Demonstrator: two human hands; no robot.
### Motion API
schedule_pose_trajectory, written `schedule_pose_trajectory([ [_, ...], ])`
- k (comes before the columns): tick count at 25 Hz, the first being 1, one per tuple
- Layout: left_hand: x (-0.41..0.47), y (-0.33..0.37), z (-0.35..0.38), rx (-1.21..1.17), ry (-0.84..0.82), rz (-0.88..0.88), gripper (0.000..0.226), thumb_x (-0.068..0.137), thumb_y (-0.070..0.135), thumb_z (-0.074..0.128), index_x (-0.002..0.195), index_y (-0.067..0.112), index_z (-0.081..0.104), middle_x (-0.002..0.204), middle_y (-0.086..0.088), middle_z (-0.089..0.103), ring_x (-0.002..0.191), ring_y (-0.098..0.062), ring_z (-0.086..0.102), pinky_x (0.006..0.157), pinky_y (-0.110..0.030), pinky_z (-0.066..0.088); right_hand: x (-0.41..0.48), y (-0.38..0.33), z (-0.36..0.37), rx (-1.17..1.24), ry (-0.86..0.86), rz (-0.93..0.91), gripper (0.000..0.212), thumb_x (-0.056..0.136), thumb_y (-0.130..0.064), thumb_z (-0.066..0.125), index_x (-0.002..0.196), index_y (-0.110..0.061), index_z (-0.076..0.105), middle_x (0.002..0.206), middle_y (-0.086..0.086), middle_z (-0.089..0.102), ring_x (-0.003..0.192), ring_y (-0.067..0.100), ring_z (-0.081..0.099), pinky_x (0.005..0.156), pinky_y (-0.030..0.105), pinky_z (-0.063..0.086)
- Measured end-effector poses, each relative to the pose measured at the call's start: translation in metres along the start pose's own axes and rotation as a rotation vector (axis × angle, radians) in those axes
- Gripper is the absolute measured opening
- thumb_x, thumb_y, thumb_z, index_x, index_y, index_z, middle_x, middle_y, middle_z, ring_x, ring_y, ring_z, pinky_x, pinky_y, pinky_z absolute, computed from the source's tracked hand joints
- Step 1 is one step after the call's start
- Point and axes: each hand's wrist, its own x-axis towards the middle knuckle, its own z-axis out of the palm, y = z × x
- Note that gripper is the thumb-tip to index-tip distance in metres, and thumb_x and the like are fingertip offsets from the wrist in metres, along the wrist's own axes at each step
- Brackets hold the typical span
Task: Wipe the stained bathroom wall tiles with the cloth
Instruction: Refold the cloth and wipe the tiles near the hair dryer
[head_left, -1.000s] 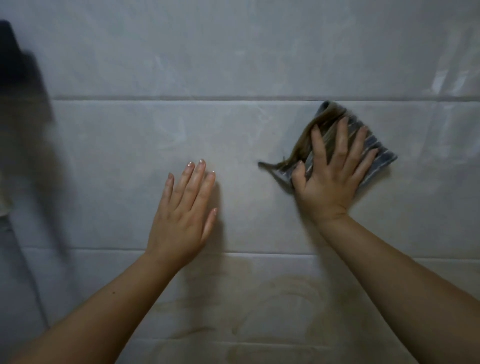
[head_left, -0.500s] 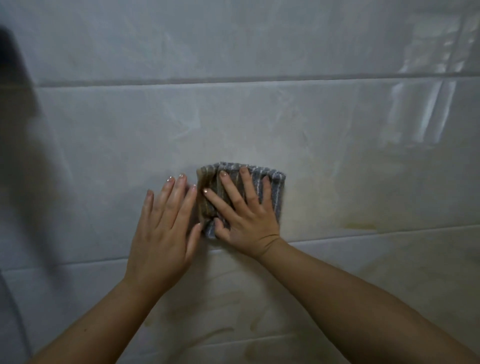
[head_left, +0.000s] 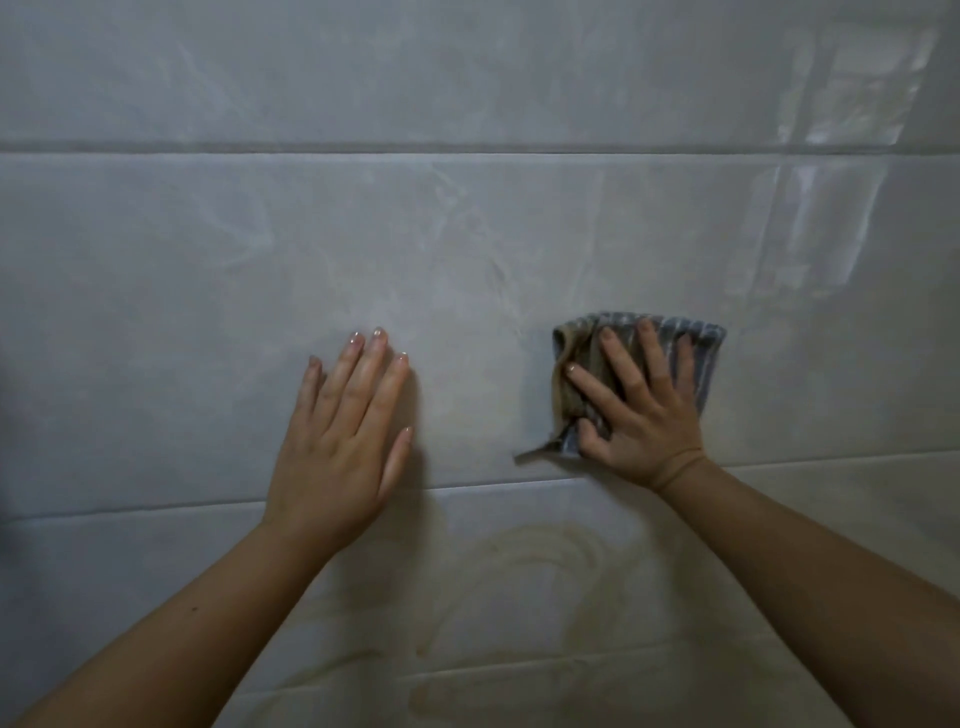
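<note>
A wall of large grey tiles (head_left: 467, 249) fills the view. My right hand (head_left: 641, 410) lies flat on a folded grey striped cloth (head_left: 698, 343) and presses it against the middle tile, right of centre. The cloth's left part is soiled brown and a loose corner trails at its lower left. My left hand (head_left: 345, 441) rests flat on the same tile, fingers together, holding nothing, about a hand's width left of the cloth. Brownish smeared stains (head_left: 540, 561) curve across the tile row below both hands.
Horizontal grout lines (head_left: 467, 148) run above and below the hands. A bright window reflection (head_left: 831, 171) shines on the tiles at the upper right. More brown smears (head_left: 467, 696) lie along the bottom tile row.
My right hand has slid the cloth to the right, away from my left hand, after first sweeping it from the upper right down to the left. My left hand stays flat on the wall.
</note>
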Motion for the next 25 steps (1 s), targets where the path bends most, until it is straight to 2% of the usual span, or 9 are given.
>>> schedule_pose_trajectory([
  [3, 0.012, 0.015, -0.002, 0.011, 0.021, -0.016, 0.063, 0.097, 0.031, 0.048, 0.151, 0.003, 0.031, 0.159, -0.019, 0.024, 0.149, -0.034, 0.021, 0.120, -0.054, 0.018, 0.032, 0.034, -0.003, 0.002, 0.029, 0.092, 0.057, 0.082, -0.038, 0.052, 0.138, -0.028, 0.049, 0.148, 0.012, 0.037, 0.138, 0.045, 0.030, 0.112, 0.066, 0.018],
  [6, 0.019, 0.024, -0.006, 0.021, 0.027, -0.030, 0.062, 0.098, 0.031, 0.047, 0.151, 0.002, 0.031, 0.159, -0.020, 0.025, 0.149, -0.035, 0.021, 0.119, -0.056, 0.020, 0.069, 0.035, -0.003, 0.021, 0.078, 0.297, 0.054, 0.087, -0.039, 0.047, 0.139, -0.027, 0.050, 0.150, 0.016, 0.040, 0.138, 0.045, 0.030, 0.113, 0.065, 0.017],
  [8, 0.018, 0.029, -0.005, 0.021, 0.011, -0.027, 0.062, 0.098, 0.030, 0.047, 0.151, 0.002, 0.031, 0.159, -0.020, 0.024, 0.149, -0.035, 0.020, 0.119, -0.056, 0.020, 0.068, 0.028, -0.002, 0.033, 0.083, 0.333, 0.054, 0.088, -0.040, 0.045, 0.140, -0.026, 0.050, 0.149, 0.016, 0.040, 0.138, 0.046, 0.031, 0.113, 0.065, 0.017],
  [11, 0.011, 0.040, 0.004, 0.005, -0.018, -0.031, 0.064, 0.097, 0.030, 0.048, 0.152, 0.003, 0.029, 0.160, -0.019, 0.022, 0.149, -0.034, 0.019, 0.119, -0.057, 0.020, 0.018, 0.012, 0.003, 0.068, 0.046, 0.200, 0.055, 0.085, -0.040, 0.049, 0.138, -0.028, 0.051, 0.150, 0.014, 0.039, 0.140, 0.044, 0.027, 0.112, 0.066, 0.017],
  [15, -0.006, 0.062, 0.012, -0.028, -0.063, -0.005, 0.064, 0.097, 0.031, 0.048, 0.151, 0.003, 0.030, 0.160, -0.019, 0.024, 0.149, -0.034, 0.020, 0.118, -0.058, 0.022, -0.076, 0.000, 0.005, 0.018, -0.089, -0.011, 0.058, 0.080, -0.040, 0.056, 0.136, -0.032, 0.048, 0.146, 0.008, 0.039, 0.147, 0.036, 0.016, 0.113, 0.064, 0.017],
  [18, -0.003, 0.062, 0.007, -0.036, -0.075, -0.004, 0.063, 0.097, 0.031, 0.045, 0.151, 0.002, 0.031, 0.160, -0.019, 0.023, 0.149, -0.034, 0.019, 0.118, -0.057, 0.020, -0.072, 0.025, -0.002, 0.030, -0.091, -0.105, 0.059, 0.080, -0.041, 0.058, 0.137, -0.033, 0.049, 0.146, 0.007, 0.041, 0.143, 0.038, 0.025, 0.113, 0.063, 0.018],
  [19, 0.001, 0.060, 0.004, -0.031, -0.068, -0.008, 0.063, 0.097, 0.031, 0.046, 0.150, 0.002, 0.032, 0.160, -0.019, 0.024, 0.149, -0.034, 0.020, 0.118, -0.057, 0.021, -0.049, 0.035, -0.002, 0.040, -0.060, -0.061, 0.057, 0.081, -0.041, 0.056, 0.137, -0.032, 0.050, 0.146, 0.008, 0.040, 0.140, 0.040, 0.028, 0.112, 0.063, 0.019],
  [23, 0.021, 0.055, -0.005, -0.022, -0.025, -0.015, 0.064, 0.096, 0.030, 0.050, 0.151, 0.003, 0.030, 0.160, -0.020, 0.023, 0.149, -0.034, 0.019, 0.119, -0.057, 0.020, 0.048, 0.054, -0.005, 0.034, 0.053, 0.311, 0.055, 0.084, -0.038, 0.050, 0.138, -0.027, 0.052, 0.149, 0.014, 0.040, 0.139, 0.044, 0.029, 0.114, 0.064, 0.016],
  [25, 0.022, 0.053, -0.003, -0.026, -0.020, -0.015, 0.065, 0.096, 0.029, 0.051, 0.151, 0.003, 0.029, 0.160, -0.019, 0.022, 0.150, -0.034, 0.017, 0.119, -0.057, 0.019, 0.046, 0.051, -0.005, 0.032, 0.059, 0.332, 0.055, 0.085, -0.037, 0.050, 0.139, -0.025, 0.051, 0.150, 0.016, 0.039, 0.139, 0.045, 0.029, 0.114, 0.063, 0.015],
])
